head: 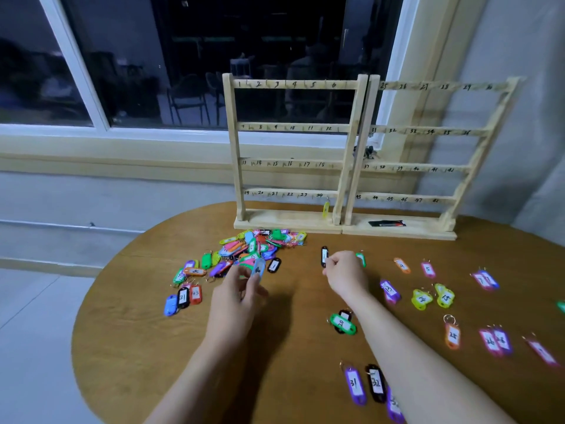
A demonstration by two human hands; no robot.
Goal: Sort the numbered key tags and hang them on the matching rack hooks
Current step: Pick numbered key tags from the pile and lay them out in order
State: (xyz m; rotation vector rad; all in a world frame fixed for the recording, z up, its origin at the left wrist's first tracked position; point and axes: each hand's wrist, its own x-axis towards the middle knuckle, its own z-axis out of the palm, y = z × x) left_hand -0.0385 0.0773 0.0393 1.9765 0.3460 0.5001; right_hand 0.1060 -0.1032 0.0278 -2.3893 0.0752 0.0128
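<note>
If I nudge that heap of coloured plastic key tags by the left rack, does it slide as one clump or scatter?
The heap of coloured plastic key tags would probably scatter: the tags lie loose, and strays have already spread left. Their thin metal rings seem to overlap, so a few may snag and drag together. The smooth round wooden table likely lets them slide easily.

Glossy plastic key tags (253, 252) lie on a smooth wooden table (146, 316) before pale unfinished-looking wood racks (293, 221).

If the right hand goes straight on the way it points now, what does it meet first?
Probably the left rack's base. The right hand, pinching a black tag, points up-table; only bare table shows between, though depth is unclear.
</note>
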